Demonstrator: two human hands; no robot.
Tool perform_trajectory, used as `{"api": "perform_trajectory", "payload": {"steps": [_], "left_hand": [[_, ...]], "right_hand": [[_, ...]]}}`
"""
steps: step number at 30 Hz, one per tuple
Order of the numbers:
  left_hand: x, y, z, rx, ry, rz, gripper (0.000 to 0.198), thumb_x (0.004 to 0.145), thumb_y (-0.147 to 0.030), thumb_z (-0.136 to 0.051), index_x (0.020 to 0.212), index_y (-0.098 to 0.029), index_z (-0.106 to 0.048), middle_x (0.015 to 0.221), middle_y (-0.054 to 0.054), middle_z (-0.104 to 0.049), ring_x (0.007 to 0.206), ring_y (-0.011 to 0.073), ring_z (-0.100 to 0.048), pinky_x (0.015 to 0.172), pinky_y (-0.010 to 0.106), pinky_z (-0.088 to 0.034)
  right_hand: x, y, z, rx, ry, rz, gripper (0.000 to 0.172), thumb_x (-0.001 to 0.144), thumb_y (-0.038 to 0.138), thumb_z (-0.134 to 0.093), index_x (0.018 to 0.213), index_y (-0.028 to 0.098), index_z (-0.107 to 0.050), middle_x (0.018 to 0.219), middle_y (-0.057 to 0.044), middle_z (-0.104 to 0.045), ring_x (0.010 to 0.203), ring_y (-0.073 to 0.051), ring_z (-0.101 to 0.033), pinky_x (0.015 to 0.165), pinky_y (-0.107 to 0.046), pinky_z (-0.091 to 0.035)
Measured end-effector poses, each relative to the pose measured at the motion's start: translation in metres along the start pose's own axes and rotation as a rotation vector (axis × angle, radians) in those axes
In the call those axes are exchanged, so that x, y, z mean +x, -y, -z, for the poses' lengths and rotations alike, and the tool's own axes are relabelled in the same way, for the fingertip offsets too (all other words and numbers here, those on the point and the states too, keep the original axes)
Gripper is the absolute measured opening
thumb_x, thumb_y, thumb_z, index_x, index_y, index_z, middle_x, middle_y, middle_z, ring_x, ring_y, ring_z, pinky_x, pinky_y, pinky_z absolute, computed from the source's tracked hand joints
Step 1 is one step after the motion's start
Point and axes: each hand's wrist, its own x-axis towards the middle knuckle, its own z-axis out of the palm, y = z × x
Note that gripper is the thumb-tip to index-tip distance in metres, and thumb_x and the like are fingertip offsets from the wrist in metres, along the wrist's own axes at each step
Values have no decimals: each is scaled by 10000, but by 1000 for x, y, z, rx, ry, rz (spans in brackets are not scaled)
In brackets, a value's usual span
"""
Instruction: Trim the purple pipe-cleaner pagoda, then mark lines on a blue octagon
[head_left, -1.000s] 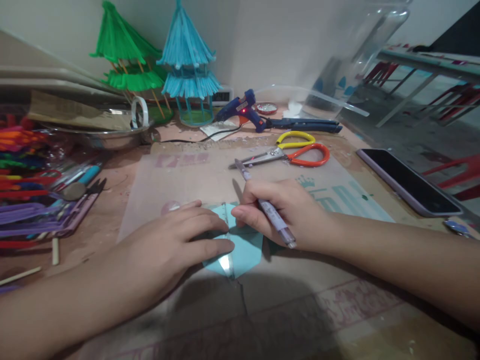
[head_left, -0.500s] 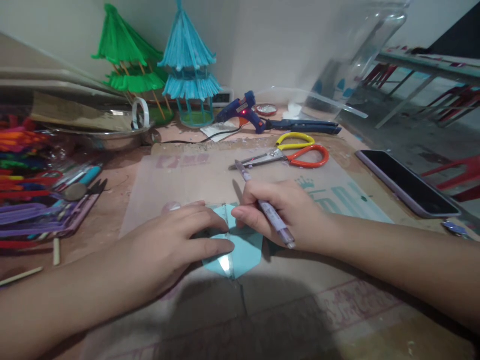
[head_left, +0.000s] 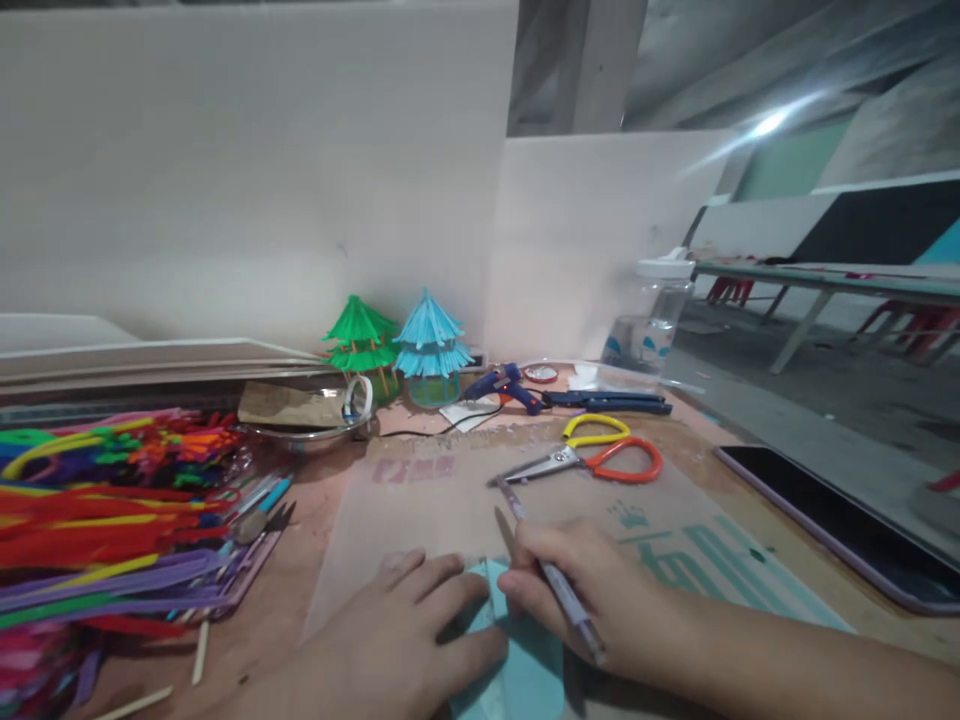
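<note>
A light-blue piece of paper (head_left: 534, 665) lies on the work surface, cut off by the bottom edge of the view. My left hand (head_left: 427, 630) rests on its left part, fingers spread and lying flat. A narrow clear strip, perhaps a ruler, runs along the paper beside these fingertips; its kind is hard to make out. My right hand (head_left: 600, 590) is closed around a purple patterned pen (head_left: 568, 598), at the paper's right side. One end of the pen points away from me, close to the blades of the scissors (head_left: 592, 455) with yellow and orange handles.
Bundles of coloured pipe cleaners (head_left: 97, 530) fill the left. Behind stand a green pagoda model (head_left: 361, 335), a blue pagoda model (head_left: 429, 335), a metal bowl (head_left: 307, 437), a glue gun (head_left: 506, 385), pliers (head_left: 611, 402) and a water bottle (head_left: 652, 320). A phone (head_left: 840, 530) lies at right.
My view has tilted up, so the hands and paper sit lower in it and more wall shows. Both hands keep much the same pose on the paper, the pen still held.
</note>
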Motion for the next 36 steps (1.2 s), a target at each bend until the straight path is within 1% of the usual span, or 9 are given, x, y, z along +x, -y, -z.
{"api": "perform_trajectory", "payload": {"steps": [5, 9, 12, 16, 19, 22, 27, 33, 36], "left_hand": [[-2, 1, -10, 109, -55, -21, 447, 892, -145, -639, 1307, -301, -580, 1260, 77, -710, 1177, 305, -668, 907, 412, -609], [-3, -1, -5, 79, -123, -22, 417, 912, -118, -581, 1285, -304, -593, 1221, 64, -723, 1159, 281, -676, 909, 393, -603], [-4, -2, -4, 46, -130, 12, 451, 898, -95, -570, 1289, -320, -593, 1237, 54, -716, 1147, 276, -677, 944, 408, -585], [-4, 2, -19, 29, -142, -19, 499, 842, -89, -571, 1293, -302, -574, 1264, 70, -695, 1120, 284, -675, 934, 427, -583], [-4, 1, -25, 38, -155, -16, 569, 833, 5, -481, 1313, -292, -551, 1286, 79, -671, 1157, 272, -650, 950, 431, -569], [-3, 0, -20, 21, -134, -33, 599, 838, 42, -428, 1338, -268, -539, 1269, 102, -662, 1164, 277, -640, 932, 444, -570], [2, 3, -10, 17, -120, -89, 546, 883, 16, -379, 1312, -256, -581, 1282, 127, -659, 1132, 298, -658, 893, 485, -580], [2, 3, -11, 19, -121, -110, 566, 864, 11, -419, 1332, -263, -582, 1391, 99, -624, 1208, 278, -632, 951, 450, -575], [1, 5, -12, 0, -115, -128, 586, 858, 13, -423, 1356, -257, -572, 1422, 90, -611, 1241, 287, -614, 955, 456, -582]], "right_hand": [[0, 2, -1, -17, 21, -9, 222, 890, 324, -512, 700, 230, -445, 542, 30, -496, 478, -120, -449, 471, -217, -321], [1, 2, -1, -24, 9, 0, 214, 886, 310, -519, 701, 234, -440, 538, 36, -492, 472, -117, -447, 461, -211, -317], [0, 2, -2, -37, -8, 13, 211, 886, 311, -523, 705, 234, -444, 543, 38, -494, 466, -114, -438, 460, -208, -314], [-2, 0, -1, -37, -5, 11, 216, 902, 316, -525, 711, 224, -481, 550, 28, -525, 490, -121, -478, 488, -209, -344], [-4, -2, 1, -33, -18, 15, 214, 911, 313, -537, 724, 211, -525, 559, 29, -537, 482, -113, -480, 485, -203, -339], [-7, -4, 3, -41, -33, 41, 226, 922, 312, -557, 727, 198, -555, 553, 37, -534, 470, -99, -471, 486, -201, -324], [-8, -7, 6, -73, -55, 82, 231, 939, 295, -571, 731, 196, -562, 555, 44, -526, 478, -95, -477, 495, -196, -326], [-10, -8, 7, -113, -39, 83, 249, 971, 323, -545, 752, 206, -554, 564, 34, -543, 489, -106, -486, 507, -208, -346], [-10, -8, 8, -110, -34, 67, 259, 973, 332, -542, 749, 204, -560, 571, 29, -557, 496, -106, -487, 501, -210, -349]]}}
